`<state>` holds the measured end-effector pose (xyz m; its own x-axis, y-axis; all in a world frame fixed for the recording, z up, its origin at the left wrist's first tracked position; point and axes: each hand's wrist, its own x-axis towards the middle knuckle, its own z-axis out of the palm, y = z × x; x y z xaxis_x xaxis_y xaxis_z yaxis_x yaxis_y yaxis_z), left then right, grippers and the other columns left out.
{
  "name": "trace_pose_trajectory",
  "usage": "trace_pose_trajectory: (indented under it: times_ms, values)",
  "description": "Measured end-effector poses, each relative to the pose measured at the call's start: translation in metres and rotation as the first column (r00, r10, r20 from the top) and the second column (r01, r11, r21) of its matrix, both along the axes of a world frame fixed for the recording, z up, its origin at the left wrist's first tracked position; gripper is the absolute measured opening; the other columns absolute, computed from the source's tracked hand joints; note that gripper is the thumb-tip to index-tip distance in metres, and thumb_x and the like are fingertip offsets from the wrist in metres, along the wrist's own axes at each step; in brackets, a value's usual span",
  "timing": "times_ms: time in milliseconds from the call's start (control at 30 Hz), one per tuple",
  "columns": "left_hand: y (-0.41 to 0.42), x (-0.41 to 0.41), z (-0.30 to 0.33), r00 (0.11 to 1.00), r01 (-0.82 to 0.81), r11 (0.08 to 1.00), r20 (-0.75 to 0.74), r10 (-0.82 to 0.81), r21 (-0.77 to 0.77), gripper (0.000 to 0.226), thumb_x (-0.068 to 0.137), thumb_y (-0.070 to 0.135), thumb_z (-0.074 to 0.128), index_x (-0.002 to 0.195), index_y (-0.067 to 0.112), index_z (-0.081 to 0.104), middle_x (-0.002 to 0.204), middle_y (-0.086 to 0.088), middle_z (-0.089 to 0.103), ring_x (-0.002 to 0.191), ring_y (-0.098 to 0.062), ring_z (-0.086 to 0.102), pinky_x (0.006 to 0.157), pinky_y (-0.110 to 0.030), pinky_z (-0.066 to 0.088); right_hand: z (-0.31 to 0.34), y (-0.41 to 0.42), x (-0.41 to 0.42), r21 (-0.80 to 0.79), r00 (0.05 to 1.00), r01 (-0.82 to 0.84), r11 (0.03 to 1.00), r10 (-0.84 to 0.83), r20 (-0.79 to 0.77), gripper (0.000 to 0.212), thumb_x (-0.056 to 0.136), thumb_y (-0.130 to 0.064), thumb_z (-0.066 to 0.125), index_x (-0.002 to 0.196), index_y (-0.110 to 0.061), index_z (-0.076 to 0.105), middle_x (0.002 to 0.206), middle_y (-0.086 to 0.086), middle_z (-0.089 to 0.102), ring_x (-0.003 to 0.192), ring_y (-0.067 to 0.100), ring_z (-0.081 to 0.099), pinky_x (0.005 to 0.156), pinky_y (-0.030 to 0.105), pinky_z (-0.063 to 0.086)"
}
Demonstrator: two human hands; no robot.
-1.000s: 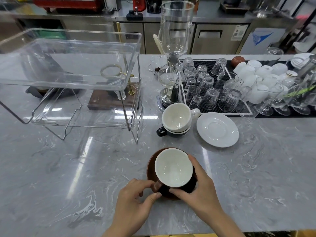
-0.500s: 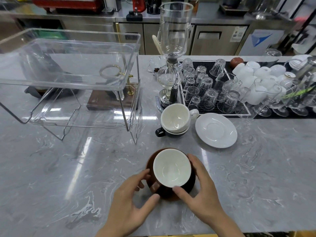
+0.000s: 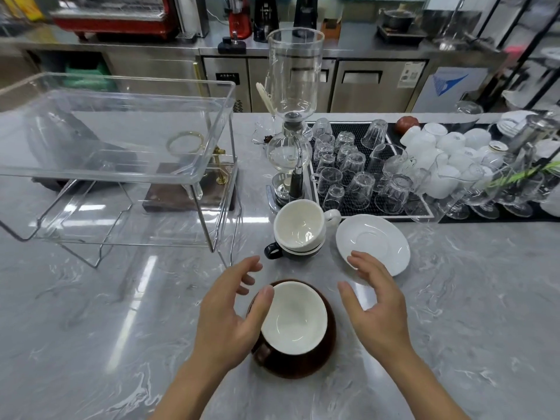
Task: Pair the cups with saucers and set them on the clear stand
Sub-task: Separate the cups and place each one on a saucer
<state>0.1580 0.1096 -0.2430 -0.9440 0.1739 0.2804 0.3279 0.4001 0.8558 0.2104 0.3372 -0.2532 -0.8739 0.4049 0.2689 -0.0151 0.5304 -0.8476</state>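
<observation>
The brown cup with the white inside (image 3: 294, 318) sits empty on its brown saucer (image 3: 303, 363), near the counter's front edge. Left hand (image 3: 230, 310) and right hand (image 3: 375, 301) both spread open either side, gripping nothing. Behind: stacked empty cups (image 3: 298, 228), a bare white saucer (image 3: 374, 242), and the clear acrylic stand (image 3: 121, 147) with nothing on it.

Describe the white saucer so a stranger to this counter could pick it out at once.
Start at the black mat of upturned glasses on the grey marble counter. Just in front of its near edge, right of the stacked cups, lies the white saucer. It is the only flat white dish lying empty, unlike the brown saucer, which carries a cup.
</observation>
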Motion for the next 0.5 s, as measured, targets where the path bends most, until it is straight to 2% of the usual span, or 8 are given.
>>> trace_pose_trajectory:
  times_ms: [100,167,267,400,500]
  values:
    - [0.009,-0.013,0.006,1.0,0.004,1.0,-0.011,-0.004,-0.017,0.043,0.082,0.046,0.063,0.123,0.034,0.059,0.113,0.022,0.066,0.098,-0.009,0.064,0.079,-0.021,0.052,0.002,0.007,-0.012,0.006,0.999,0.001,1.0,-0.001,-0.035,0.037,0.083,-0.008,0.072,0.118,-0.019,0.065,0.127,-0.008,0.061,0.121,0.01,0.057,0.102,0.027,0.045]
    - [0.016,-0.024,0.008,1.0,0.006,1.0,-0.002,-0.006,-0.029,0.046,0.08,0.047,0.065,0.123,0.031,0.061,0.112,0.022,0.066,0.098,-0.009,0.064,0.079,-0.023,0.053,0.004,0.012,-0.021,-0.019,1.0,0.0,1.0,-0.001,-0.027,0.035,0.085,-0.012,0.07,0.119,-0.02,0.064,0.125,-0.008,0.062,0.119,0.009,0.058,0.101,0.028,0.047]
    - [0.025,-0.041,0.009,0.999,0.02,0.999,0.029,-0.019,-0.049,0.05,0.078,0.046,0.069,0.125,0.029,0.061,0.112,0.02,0.066,0.101,-0.006,0.063,0.081,-0.028,0.055,0.009,0.019,-0.033,-0.047,1.0,-0.003,0.999,0.003,0.001,0.036,0.086,-0.008,0.07,0.117,-0.024,0.061,0.118,-0.011,0.064,0.109,0.007,0.062,0.096,0.024,0.049]
    - [0.039,-0.065,0.007,0.997,0.047,0.996,0.061,-0.043,-0.078,0.058,0.075,0.042,0.076,0.13,0.033,0.056,0.118,0.018,0.063,0.108,0.0,0.059,0.085,-0.02,0.051,0.014,0.032,-0.054,-0.035,1.0,-0.012,0.999,0.013,0.026,0.035,0.088,-0.009,0.067,0.121,-0.021,0.062,0.115,-0.008,0.065,0.105,0.006,0.063,0.094,0.019,0.048]
    - [0.047,-0.079,0.005,0.993,0.075,0.989,0.096,-0.063,-0.129,0.069,0.074,0.042,0.083,0.135,0.027,0.054,0.124,0.018,0.059,0.111,0.0,0.056,0.089,-0.022,0.05,0.017,0.038,-0.067,-0.042,0.998,-0.026,0.999,0.028,0.057,0.034,0.09,-0.012,0.065,0.122,-0.02,0.061,0.116,-0.008,0.065,0.105,0.004,0.062,0.093,0.02,0.049]
